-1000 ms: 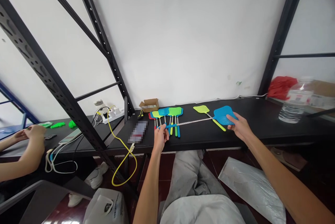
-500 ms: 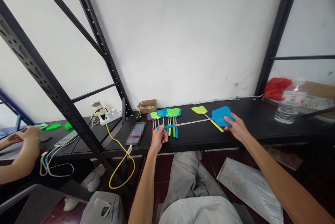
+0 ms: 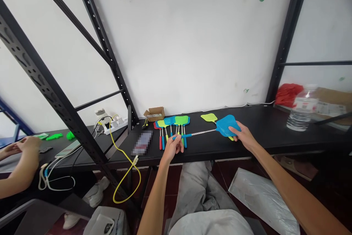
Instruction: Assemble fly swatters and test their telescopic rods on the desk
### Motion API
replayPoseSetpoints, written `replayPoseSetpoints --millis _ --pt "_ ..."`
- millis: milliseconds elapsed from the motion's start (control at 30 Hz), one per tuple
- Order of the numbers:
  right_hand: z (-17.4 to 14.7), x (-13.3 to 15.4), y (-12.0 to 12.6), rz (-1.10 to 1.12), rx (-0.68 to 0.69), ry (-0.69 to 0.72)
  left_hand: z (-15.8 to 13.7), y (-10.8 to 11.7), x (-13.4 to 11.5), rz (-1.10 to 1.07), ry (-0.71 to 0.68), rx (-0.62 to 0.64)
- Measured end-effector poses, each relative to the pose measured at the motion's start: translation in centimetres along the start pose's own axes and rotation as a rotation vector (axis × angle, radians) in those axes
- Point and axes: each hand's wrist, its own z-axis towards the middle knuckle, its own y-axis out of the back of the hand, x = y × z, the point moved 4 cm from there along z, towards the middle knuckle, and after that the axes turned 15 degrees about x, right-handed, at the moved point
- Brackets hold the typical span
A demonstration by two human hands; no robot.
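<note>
A blue fly swatter [image 3: 226, 125] with a metal telescopic rod is held level above the black table, across my body. My left hand [image 3: 173, 146] grips its blue handle. At the other end, my right hand [image 3: 243, 135] pinches the edge of the blue paddle. Behind the paddle lies a yellow-green fly swatter [image 3: 209, 117], its handle mostly hidden. Beyond my left hand, several fly swatters [image 3: 169, 120] in red, blue, yellow and green lie in an overlapping row, handles toward me. My left hand hides some of those handles.
A phone [image 3: 142, 143] on a yellow cable [image 3: 125, 153] lies left of the row, near a small cardboard box [image 3: 154, 113]. A water bottle [image 3: 301, 110] stands at right. Black rack posts [image 3: 110, 53] frame the table. A co-worker's hands [image 3: 24, 145] are at far left.
The rod is shorter between my hands: my left hand has moved right and my right hand slightly left. The blue paddle now covers more of the yellow-green swatter.
</note>
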Motion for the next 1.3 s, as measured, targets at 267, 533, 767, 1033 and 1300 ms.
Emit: replayPoseSetpoints --millis 267,533,767,1033,1300 --pt "-0.2 0.4 -0.2 -0.007 0.064 0.018 1.1 -3.0 -0.2 0.249 0.019 0.025" --pt "0.2 -0.7 1.0 0.145 -0.129 0.010 0.5 -4.4 -0.5 0.389 0.091 0.035" --pt "0.3 -1.4 1.7 0.405 -0.145 -0.054 0.6 -5.7 -0.1 0.636 0.138 0.082" --pt "0.5 -1.1 0.0 0.045 0.102 -0.038 2.0 -8.6 -0.2 1.004 0.189 0.080" --pt "0.6 -1.5 -1.1 -0.465 0.116 0.034 4.0 -10.9 0.7 1.019 0.324 -0.129"
